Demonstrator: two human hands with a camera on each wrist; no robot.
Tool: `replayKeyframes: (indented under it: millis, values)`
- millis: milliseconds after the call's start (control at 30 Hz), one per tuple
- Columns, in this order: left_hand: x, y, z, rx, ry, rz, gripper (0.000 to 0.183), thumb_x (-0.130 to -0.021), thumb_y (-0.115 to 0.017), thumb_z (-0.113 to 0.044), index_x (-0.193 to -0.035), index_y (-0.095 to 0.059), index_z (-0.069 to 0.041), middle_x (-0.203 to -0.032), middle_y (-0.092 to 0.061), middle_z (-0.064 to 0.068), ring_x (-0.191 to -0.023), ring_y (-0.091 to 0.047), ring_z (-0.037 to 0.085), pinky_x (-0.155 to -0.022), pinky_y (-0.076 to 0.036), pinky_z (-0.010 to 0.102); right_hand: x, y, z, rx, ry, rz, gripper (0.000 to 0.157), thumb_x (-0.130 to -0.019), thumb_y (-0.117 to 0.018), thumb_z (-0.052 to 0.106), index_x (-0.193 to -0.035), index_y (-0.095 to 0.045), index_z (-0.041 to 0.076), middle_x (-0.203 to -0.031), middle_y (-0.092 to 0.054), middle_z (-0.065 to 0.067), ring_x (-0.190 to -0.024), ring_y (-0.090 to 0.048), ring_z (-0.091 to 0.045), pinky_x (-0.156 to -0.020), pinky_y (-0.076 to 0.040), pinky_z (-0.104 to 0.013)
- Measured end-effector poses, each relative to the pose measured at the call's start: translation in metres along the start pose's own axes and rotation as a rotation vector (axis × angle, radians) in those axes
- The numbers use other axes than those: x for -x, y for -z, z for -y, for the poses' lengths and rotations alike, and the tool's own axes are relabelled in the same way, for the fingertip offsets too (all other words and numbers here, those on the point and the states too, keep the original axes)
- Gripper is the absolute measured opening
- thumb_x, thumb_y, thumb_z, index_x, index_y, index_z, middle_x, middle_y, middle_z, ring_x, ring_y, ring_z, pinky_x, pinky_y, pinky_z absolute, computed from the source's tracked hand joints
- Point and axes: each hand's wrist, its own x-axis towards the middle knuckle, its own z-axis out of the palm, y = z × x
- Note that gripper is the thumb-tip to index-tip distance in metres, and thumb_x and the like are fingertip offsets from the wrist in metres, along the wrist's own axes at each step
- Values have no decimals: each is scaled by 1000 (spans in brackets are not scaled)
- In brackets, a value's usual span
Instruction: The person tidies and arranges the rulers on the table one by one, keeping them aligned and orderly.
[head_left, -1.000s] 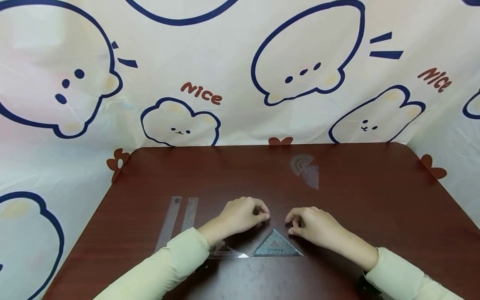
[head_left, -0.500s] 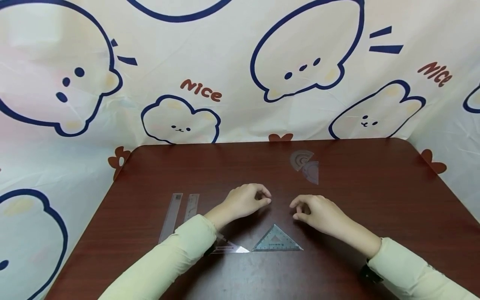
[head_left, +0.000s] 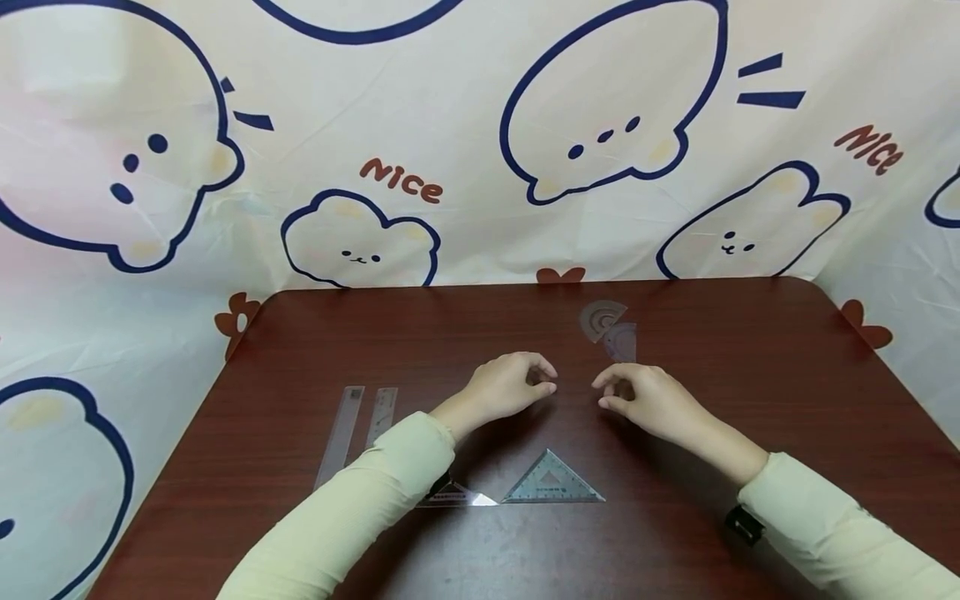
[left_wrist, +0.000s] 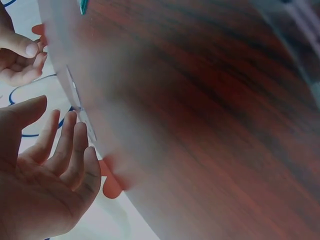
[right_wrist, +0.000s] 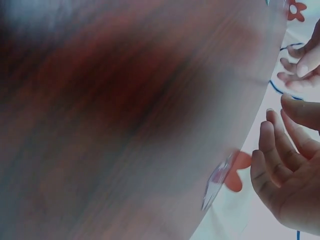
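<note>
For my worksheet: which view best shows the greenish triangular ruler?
The head view: the greenish triangular ruler shows whole, lying flat on the table. Each wrist view shows only a greenish sliver at its top edge, probably a corner.

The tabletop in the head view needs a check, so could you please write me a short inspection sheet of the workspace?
Surface: brown table, wood grain.
Job's things: clear protractor and purplish protractor close together near the far edge; green set square nearer; wide ruler and narrow ruler at left; another set square, partly hidden by the left sleeve.
Clutter: nothing seen.
Hands: left hand and right hand hold nothing, fingers loosely curled.
Cables: nothing seen.
Surroundings: white cloth with blue-outlined cartoons.
</note>
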Motion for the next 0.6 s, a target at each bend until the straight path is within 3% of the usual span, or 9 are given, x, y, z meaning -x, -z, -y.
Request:
replayKeyframes:
  millis: [433,600]
  values:
    - [-13,-6,-11,-23,15,-31,24,-93,-72,-31,-114,-72,-18,-105,-70,-6,-99,-64,10,-82,-49,36,-15,13,-26,15,11,-32,17,-89,-73,5,-105,-71,4,-81,-63,4,-76,-58,-14,-70,-48,-35]
    - [-20,-9,-19,17,18,-36,25,-93,-71,-32,-114,-71,-20,-103,-69,-9,-95,-63,8,-79,-48,35,-20,19,-35,30,8,-45,18,-89,-74,5,-106,-71,3,-86,-66,0,-82,-61,-18,-74,-50,-40]
